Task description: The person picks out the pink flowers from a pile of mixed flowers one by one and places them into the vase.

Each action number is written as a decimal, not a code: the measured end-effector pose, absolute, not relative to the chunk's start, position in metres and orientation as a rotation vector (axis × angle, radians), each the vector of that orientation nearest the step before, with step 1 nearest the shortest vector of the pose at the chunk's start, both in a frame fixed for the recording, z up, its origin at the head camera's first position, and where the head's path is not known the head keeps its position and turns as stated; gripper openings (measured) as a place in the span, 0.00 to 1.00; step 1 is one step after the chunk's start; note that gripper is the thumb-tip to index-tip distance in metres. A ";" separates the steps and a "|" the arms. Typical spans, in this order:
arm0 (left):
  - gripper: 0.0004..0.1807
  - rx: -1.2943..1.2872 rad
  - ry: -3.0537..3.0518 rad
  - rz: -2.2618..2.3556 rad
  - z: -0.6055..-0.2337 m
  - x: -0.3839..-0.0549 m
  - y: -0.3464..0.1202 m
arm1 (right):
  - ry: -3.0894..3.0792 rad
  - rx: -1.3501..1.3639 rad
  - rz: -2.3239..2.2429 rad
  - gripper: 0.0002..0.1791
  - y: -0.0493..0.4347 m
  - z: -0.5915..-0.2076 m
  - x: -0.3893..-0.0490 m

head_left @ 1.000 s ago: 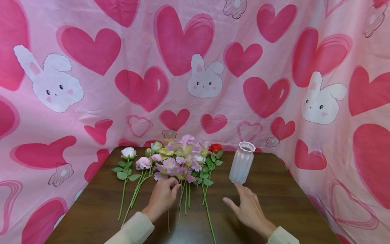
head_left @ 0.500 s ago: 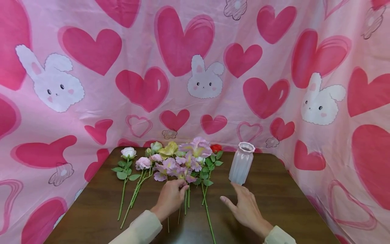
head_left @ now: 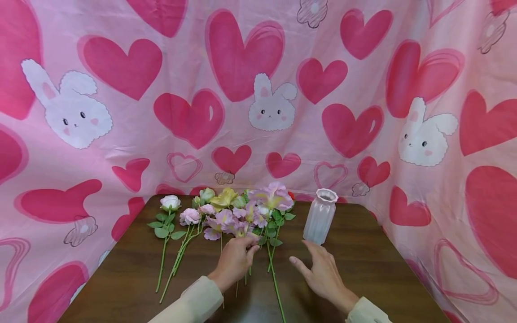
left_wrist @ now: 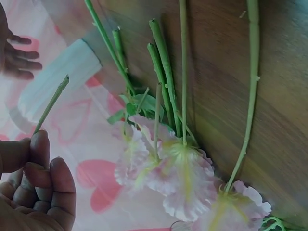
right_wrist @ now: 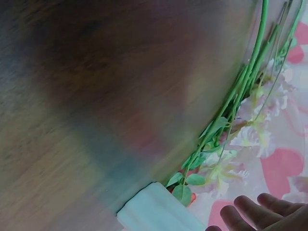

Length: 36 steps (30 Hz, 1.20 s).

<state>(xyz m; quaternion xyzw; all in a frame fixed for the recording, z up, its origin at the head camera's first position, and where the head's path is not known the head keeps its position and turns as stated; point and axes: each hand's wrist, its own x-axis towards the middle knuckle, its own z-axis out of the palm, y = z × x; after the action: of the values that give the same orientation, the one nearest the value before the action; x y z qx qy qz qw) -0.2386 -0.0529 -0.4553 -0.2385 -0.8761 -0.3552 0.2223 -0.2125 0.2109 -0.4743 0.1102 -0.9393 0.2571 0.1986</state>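
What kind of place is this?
Probably a makeshift flower-arranging nook, likely indoors: heart-printed pink cloth hangs behind and at both sides, while loose artificial-looking flowers and a vase share the workspace.

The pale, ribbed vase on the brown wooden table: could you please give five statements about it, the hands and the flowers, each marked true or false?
1. The left hand pinches a thin green stem. True.
2. The right hand has its fingers extended near the vase. True.
3. The right hand grips a stem too. False: it holds nothing.
4. The vase is full of stems. False: none rises from its mouth.
5. The white rose with green leaves lies left of the vase. True.
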 end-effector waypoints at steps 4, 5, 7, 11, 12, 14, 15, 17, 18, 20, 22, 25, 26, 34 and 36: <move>0.15 -0.681 -2.427 -0.972 -0.455 -0.238 -0.048 | -2.600 0.330 0.728 0.35 0.206 -0.474 -0.213; 0.15 -0.690 -2.426 -0.967 -0.455 -0.238 -0.047 | -2.594 0.335 0.729 0.34 0.205 -0.474 -0.213; 0.15 -0.706 -2.426 -0.969 -0.455 -0.238 -0.045 | -2.582 0.344 0.733 0.33 0.202 -0.474 -0.214; 0.13 -0.732 -2.424 -0.972 -0.455 -0.237 -0.042 | -2.554 0.363 0.739 0.32 0.196 -0.471 -0.215; 0.12 -0.733 -2.426 -0.977 -0.455 -0.237 -0.041 | -2.547 0.367 0.744 0.31 0.195 -0.470 -0.215; 0.11 -0.738 -2.426 -0.982 -0.455 -0.236 -0.039 | -2.537 0.374 0.751 0.29 0.193 -0.468 -0.216; 0.11 -0.741 -2.427 -0.980 -0.456 -0.236 -0.038 | -2.533 0.377 0.755 0.28 0.192 -0.468 -0.217; 0.10 -0.743 -2.425 -0.974 -0.456 -0.236 -0.035 | -2.524 0.384 0.765 0.26 0.190 -0.466 -0.218; 0.10 -0.744 -2.423 -0.971 -0.457 -0.236 -0.034 | -2.516 0.388 0.770 0.25 0.189 -0.466 -0.218; 0.10 -0.749 -2.419 -0.967 -0.457 -0.236 -0.032 | -2.494 0.400 0.776 0.24 0.188 -0.465 -0.219; 0.10 -0.757 -2.417 -0.973 -0.456 -0.236 -0.029 | -2.464 0.420 0.786 0.22 0.186 -0.464 -0.221; 0.10 -0.774 -2.414 -0.976 -0.455 -0.236 -0.025 | -2.414 0.450 0.839 0.18 0.184 -0.462 -0.224; 0.10 -0.777 -2.415 -0.977 -0.455 -0.236 -0.025 | -2.402 0.456 0.867 0.17 0.183 -0.462 -0.225; 0.06 -0.806 -2.400 -0.961 -0.457 -0.237 -0.022 | -2.412 0.363 1.175 0.08 0.177 -0.451 -0.228; 0.07 -0.823 -2.400 -0.966 -0.457 -0.237 -0.021 | -2.413 0.350 1.219 0.07 0.175 -0.448 -0.229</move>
<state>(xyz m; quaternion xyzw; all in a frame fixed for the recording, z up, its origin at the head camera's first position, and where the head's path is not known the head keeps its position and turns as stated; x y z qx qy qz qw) -0.2371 -0.0211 -0.4575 -0.2962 -0.8640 -0.3477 0.2118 -0.2290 0.1749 -0.4477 0.1257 -0.8662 0.4375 0.2062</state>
